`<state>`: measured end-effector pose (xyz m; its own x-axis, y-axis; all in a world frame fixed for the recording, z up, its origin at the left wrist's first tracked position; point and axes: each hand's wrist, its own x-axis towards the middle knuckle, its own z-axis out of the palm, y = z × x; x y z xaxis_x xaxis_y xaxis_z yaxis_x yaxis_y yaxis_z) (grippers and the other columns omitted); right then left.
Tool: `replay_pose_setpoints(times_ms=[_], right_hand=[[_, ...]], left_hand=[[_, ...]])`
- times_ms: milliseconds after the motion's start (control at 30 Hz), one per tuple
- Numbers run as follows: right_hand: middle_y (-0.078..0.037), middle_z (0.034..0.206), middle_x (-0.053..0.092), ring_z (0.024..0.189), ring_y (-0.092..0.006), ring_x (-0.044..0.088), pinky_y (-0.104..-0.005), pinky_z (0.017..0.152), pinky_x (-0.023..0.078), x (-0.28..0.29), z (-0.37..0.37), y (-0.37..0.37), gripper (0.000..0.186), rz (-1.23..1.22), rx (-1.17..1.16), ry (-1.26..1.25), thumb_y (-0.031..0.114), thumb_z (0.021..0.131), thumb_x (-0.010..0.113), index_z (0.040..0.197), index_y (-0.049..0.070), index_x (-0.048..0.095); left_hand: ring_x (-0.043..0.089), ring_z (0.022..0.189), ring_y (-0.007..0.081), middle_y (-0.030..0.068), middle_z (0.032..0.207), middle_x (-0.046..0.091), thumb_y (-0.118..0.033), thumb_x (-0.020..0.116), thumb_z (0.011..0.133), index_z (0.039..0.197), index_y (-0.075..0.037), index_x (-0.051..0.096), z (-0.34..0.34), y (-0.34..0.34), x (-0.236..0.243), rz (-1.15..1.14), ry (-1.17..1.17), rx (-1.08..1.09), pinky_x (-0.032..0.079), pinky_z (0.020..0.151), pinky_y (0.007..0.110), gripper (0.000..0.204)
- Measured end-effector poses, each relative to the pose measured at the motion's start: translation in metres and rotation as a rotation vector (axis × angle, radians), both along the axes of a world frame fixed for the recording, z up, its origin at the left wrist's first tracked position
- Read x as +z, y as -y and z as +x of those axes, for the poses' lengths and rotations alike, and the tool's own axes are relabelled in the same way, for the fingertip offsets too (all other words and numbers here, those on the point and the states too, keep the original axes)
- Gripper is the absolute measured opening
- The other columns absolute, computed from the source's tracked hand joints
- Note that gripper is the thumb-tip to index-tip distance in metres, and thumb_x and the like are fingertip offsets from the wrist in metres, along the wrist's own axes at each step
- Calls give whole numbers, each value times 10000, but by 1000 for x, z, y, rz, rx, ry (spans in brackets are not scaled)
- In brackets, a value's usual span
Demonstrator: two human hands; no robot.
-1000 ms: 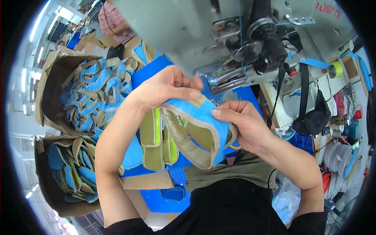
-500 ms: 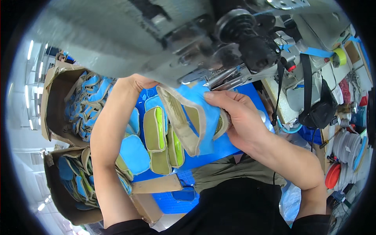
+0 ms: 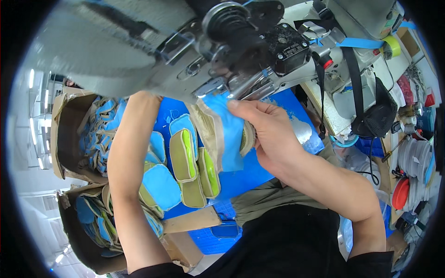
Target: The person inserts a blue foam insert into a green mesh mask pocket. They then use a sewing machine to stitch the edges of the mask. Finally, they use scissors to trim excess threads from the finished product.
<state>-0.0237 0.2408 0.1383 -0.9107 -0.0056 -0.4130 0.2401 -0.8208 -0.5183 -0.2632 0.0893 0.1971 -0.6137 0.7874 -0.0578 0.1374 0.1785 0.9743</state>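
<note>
My right hand (image 3: 266,127) pinches the right edge of a blue fabric piece with beige binding (image 3: 232,139), thumb on top. The piece hangs down below the sewing machine (image 3: 241,69), its upper end under the metal guide by the presser foot. Beige inner layers show along its left and right sides. My left hand (image 3: 146,99) reaches in under the machine head, to the left of the piece. Its fingers are hidden by the machine, so what they touch cannot be seen.
Olive, lime and blue padded pieces (image 3: 183,157) lie on the blue work surface (image 3: 248,180) beside my left forearm. Two cardboard boxes (image 3: 60,134) at the left hold many more. A black pouch on straps (image 3: 378,109) hangs at the right, near stacked white reels (image 3: 412,160).
The fabric piece looks narrower, and the gap between its layers has closed up. My right hand still pinches its edge. The whole view has shifted, with the machine now farther left.
</note>
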Motion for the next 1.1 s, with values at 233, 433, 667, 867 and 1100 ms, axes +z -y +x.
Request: replay_pose_setpoints(times_ms=[233,433,667,867,1100], right_hand=[[-30,874,724,735,-87,656,-259,667,512,0,3,-3,246,89,-19,-15,226,934,791,1029,8,727],[-20,922,724,790,-72,651,-236,700,493,-13,9,-7,309,181,52,-183,246,933,803,1102,1,720],[-31,961,713,868,-55,640,-244,764,511,-10,74,-8,326,286,52,-289,238,1003,734,1161,-38,661],[-11,877,714,777,-42,632,-229,670,502,-9,100,-26,239,316,246,-335,185,1011,708,1094,-38,694],[-51,742,689,663,-54,626,-262,581,475,6,106,-24,156,705,108,-551,149,950,749,926,-3,723]], left_hand=[[655,1071,179,71,1191,709,-115,728,947,1217,-17,674,106,5,-24,-49,-587,548,513,932,317,292],[661,838,149,42,968,722,-115,714,960,1110,-20,669,254,28,-74,-105,-839,533,516,739,306,183],[707,970,117,68,1101,748,-125,665,1029,1224,-7,672,315,10,-51,495,715,507,575,821,289,228],[684,929,141,83,1036,732,-140,580,1075,1149,44,692,334,27,-60,141,356,243,550,855,304,227],[712,999,347,157,1027,737,-65,790,790,1103,-16,725,231,-2,-34,-112,-1386,539,529,945,455,323]])
